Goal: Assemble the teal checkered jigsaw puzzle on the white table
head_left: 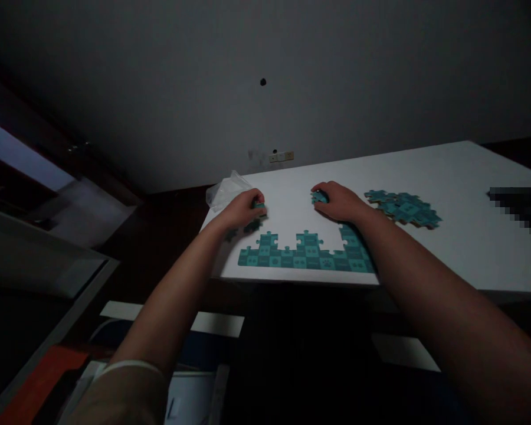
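A partly joined teal jigsaw [301, 254] lies along the near edge of a white table [460, 236]. My left hand [243, 208] rests above its left end, fingers curled round a teal puzzle piece [259, 206]. Level with it to the right, my right hand [338, 202] lies knuckles up and pinches another teal piece [318, 198] at its fingertips. My right forearm covers the jigsaw's right end. A few dark pieces [243, 229] sit under my left wrist.
A heap of loose teal pieces [405, 208] lies right of my right hand. A crumpled clear plastic bag [225, 190] sits at the table's far left corner. A blurred dark patch [520, 203] marks the right side. Dim floor and furniture lie to the left.
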`<state>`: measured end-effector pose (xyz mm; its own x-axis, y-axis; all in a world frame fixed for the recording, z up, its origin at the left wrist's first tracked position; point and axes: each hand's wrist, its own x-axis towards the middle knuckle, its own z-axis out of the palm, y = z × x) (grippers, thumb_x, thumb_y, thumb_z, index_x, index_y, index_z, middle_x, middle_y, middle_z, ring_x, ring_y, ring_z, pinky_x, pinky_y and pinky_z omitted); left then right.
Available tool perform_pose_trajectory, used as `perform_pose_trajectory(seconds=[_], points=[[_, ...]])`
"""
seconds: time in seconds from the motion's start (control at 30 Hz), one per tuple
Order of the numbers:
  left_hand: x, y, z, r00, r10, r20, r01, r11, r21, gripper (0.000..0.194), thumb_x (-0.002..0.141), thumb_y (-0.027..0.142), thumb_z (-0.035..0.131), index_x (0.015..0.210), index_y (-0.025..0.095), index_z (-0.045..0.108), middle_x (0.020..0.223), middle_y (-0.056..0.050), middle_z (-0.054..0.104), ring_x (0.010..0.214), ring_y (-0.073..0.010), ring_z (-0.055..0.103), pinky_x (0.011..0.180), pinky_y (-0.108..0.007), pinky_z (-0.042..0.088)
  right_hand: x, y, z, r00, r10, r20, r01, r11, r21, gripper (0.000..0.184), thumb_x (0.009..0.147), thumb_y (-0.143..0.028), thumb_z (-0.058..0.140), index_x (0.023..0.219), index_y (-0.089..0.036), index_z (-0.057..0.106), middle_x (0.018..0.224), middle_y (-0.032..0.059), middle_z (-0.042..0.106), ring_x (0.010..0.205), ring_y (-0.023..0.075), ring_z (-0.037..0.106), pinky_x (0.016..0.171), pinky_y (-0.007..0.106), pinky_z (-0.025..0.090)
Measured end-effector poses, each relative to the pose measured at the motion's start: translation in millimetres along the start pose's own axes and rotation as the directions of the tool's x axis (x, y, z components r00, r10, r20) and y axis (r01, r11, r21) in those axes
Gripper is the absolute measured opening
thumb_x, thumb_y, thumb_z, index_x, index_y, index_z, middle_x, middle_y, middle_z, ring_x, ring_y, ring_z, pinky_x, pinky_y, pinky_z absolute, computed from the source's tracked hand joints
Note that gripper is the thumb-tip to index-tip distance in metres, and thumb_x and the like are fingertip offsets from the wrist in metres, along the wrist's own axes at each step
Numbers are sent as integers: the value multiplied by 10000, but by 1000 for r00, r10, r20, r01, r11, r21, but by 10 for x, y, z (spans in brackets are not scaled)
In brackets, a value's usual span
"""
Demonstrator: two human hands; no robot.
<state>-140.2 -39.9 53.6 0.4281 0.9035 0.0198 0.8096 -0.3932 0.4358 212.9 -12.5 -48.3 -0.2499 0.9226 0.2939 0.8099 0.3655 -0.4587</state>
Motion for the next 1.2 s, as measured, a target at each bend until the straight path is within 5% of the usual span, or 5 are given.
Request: perform_pose_trajectory(seconds=[0.2,0.43,0.83,1.07,1.2], points=[[-557,-140,-136,969,-20,245,104,936,-335,203,1063,300,741,1234,194,762,1224,-126,870,1077,-222,807,980,-366,635,-4,-17,-24,1000,-13,15,13,1000,13,609,957,-376,715,1542,-223,778,1490,215,790,1328,472,760,1215,654,605],[-590,-257,32,969,-32,245,129,911,-391,221,955,270,792,1159,189,813,1118,-95,878,1012,-215,809,975,-366,640,-14,-6,-21,1000,-13,14,13,1000,11,610,957,-371,712,1550,-237,773,1496,203,789,1344,467,753,1225,656,600],[-626,-245,74,979,-28,203,82,961,-263,269,996,439,859,1116,200,890,978,-67,863,917,-231,789,847,-348,637,-8,-17,-29,1000,-14,16,14,1000,8,618,964,-400,698,1549,-220,780,1485,214,792,1326,471,756,1214,663,600],[-824,-162,136,991,127,39,-128,992,7,174,1035,286,764,1163,257,878,1259,-77,896,1249,-315,789,1211,-536,598,1,-9,-19,1000,2,26,-2,1000,-12,615,974,-403,694,1549,-200,778,1488,230,783,1333,476,757,1213,643,609],[-1222,5,321,994,85,-65,-74,985,155,381,1181,366,568,1429,202,807,1532,-173,817,1482,-365,723,1320,-589,559,-3,-11,-20,1000,15,25,-15,1000,-5,605,976,-409,704,1549,-228,777,1487,207,781,1337,452,757,1222,609,606]])
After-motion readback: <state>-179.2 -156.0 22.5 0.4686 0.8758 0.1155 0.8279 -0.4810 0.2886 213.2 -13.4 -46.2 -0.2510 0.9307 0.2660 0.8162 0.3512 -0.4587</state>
